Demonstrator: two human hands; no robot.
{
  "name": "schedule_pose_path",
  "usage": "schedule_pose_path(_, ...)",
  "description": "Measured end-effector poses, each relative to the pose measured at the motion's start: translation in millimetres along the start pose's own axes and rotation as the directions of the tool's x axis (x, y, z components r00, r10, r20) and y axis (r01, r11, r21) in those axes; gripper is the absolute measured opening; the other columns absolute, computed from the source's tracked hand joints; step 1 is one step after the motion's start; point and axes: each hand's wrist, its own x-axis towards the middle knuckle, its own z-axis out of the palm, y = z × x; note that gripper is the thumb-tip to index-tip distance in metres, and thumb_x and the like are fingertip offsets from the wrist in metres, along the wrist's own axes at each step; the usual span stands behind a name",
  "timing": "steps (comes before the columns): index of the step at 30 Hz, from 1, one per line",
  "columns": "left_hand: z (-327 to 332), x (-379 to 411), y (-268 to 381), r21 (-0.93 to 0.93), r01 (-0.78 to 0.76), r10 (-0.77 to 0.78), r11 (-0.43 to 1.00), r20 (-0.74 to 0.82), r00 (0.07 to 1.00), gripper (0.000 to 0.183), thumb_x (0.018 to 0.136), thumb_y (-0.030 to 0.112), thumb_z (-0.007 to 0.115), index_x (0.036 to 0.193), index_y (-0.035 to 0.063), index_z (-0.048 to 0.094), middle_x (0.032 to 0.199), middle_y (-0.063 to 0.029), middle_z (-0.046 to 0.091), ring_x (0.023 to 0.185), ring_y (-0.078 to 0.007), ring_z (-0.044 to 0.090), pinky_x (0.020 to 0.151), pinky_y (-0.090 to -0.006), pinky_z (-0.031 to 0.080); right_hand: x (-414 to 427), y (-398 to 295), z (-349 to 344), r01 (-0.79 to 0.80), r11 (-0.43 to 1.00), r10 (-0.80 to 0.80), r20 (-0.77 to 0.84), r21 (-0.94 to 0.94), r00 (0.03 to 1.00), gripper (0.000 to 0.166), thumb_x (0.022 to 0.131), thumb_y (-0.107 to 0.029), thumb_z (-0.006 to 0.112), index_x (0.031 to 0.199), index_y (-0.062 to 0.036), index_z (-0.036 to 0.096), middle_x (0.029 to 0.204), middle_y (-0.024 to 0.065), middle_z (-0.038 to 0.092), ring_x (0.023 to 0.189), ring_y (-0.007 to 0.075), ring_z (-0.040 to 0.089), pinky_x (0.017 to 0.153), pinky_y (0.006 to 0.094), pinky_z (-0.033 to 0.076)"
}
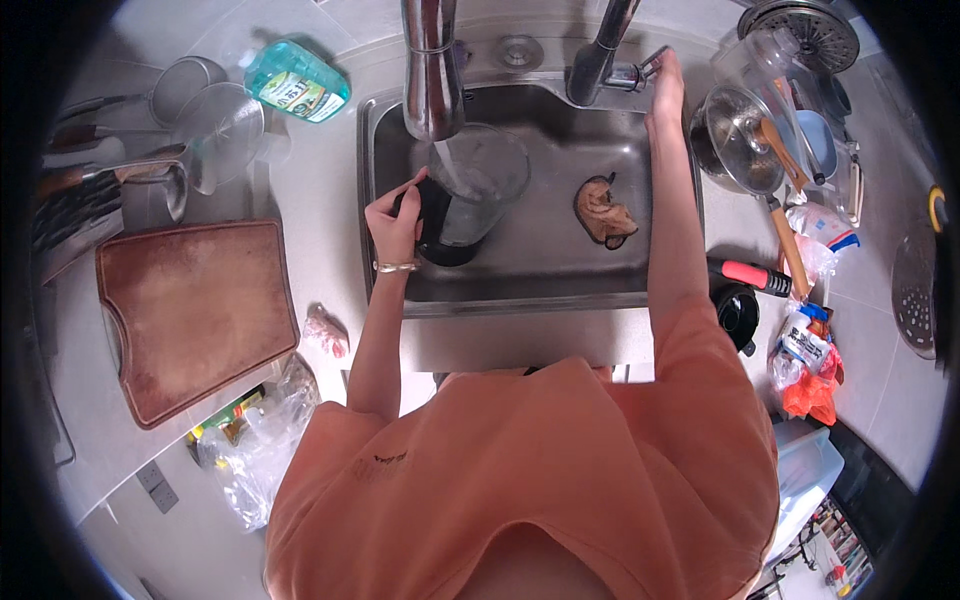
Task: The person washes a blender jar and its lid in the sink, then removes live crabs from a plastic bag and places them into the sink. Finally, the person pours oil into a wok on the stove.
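Note:
My left hand grips the black handle of a clear jug, which is tilted inside the left part of the dark sink. Water runs from the metal faucet spout into the jug's open top. At the back right of the sink, my right hand is at the faucet's lever, its fingers partly out of clear sight. A brown cloth with dark edging lies crumpled on the sink floor, to the right of the jug.
A brown cutting board lies at the left, with a green-blue soap bottle behind it. Steel pans, a red-and-black handle, a black round container and plastic packets crowd the counter at right.

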Motion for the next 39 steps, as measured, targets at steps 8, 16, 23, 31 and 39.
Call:
schedule_pose_path(8, 22.4, 7.6, 4.2, 0.462, -0.356, 0.296, 0.812, 0.198, 0.934, 0.041, 0.066, 0.026, 0.074, 0.102, 0.0089, 0.064, 0.064, -0.0072, 0.065, 0.056, -0.0068, 0.059, 0.052, -0.0223, 0.046, -94.5, 43.9, -29.3, 0.136, 0.968, -0.073, 0.278, -0.213, 0.958, 0.058, 0.085, -0.037, 0.050, 0.127, 0.0021, 0.038, 0.124, 0.0213, 0.045, 0.117, 0.0296, 0.042, 0.096, 0.0363, 0.033)
schedule_pose_path(16, 87.8, -8.8, 24.8, 0.682, -0.711, -0.097, 0.171, 0.730, 0.677, 0.055, 0.066, 0.056, 0.062, 0.103, 0.0150, 0.062, 0.071, -0.0114, 0.064, 0.063, -0.0285, 0.062, 0.059, -0.0367, 0.050, -217.1, 81.9, -48.1, -0.902, 0.424, 0.698, 0.665, -0.083, 0.267, 0.072, 0.084, -0.060, 0.035, 0.131, -0.0060, 0.029, 0.120, 0.0155, 0.046, 0.103, 0.0265, 0.050, 0.079, 0.0441, 0.044)
schedule_pose_path(23, 127.7, -32.8, 4.3, 0.505, -0.863, -0.529, -0.018, 0.728, 0.437, 0.049, 0.068, 0.048, 0.064, 0.098, 0.0098, 0.061, 0.077, -0.0136, 0.064, 0.073, -0.0288, 0.063, 0.065, -0.0389, 0.049, -235.1, 104.6, -70.7, -0.128, 0.949, 0.313, 0.901, -0.287, 0.301, 0.056, 0.087, -0.053, 0.028, 0.116, -0.0076, 0.045, 0.110, 0.0105, 0.053, 0.096, 0.0250, 0.053, 0.081, 0.0391, 0.042)
schedule_pose_path(31, 142.4, -71.9, -4.7, 0.435, -0.896, -0.488, -0.092, 0.765, 0.422, 0.013, 0.072, 0.017, 0.059, 0.075, 0.0066, 0.067, 0.077, -0.0117, 0.065, 0.074, -0.0254, 0.064, 0.063, -0.0354, 0.051, -241.0, 134.0, -76.5, -0.246, 0.967, 0.129, 0.961, -0.067, 0.243, 0.049, 0.089, -0.045, 0.029, 0.116, -0.0070, 0.046, 0.113, 0.0116, 0.053, 0.100, 0.0269, 0.053, 0.083, 0.0404, 0.043)
schedule_pose_path(39, 152.1, -100.5, 2.5, 0.430, -0.881, -0.522, -0.196, 0.715, 0.465, 0.014, 0.074, 0.012, 0.056, 0.080, 0.0100, 0.068, 0.079, -0.0088, 0.066, 0.073, -0.0238, 0.065, 0.060, -0.0407, 0.052, -252.0, 128.5, -61.7, 0.061, 0.995, 0.059, 0.947, -0.082, 0.316, 0.047, 0.088, -0.040, 0.036, 0.120, -0.0066, 0.043, 0.116, 0.0132, 0.051, 0.100, 0.0286, 0.053, 0.083, 0.0405, 0.045)
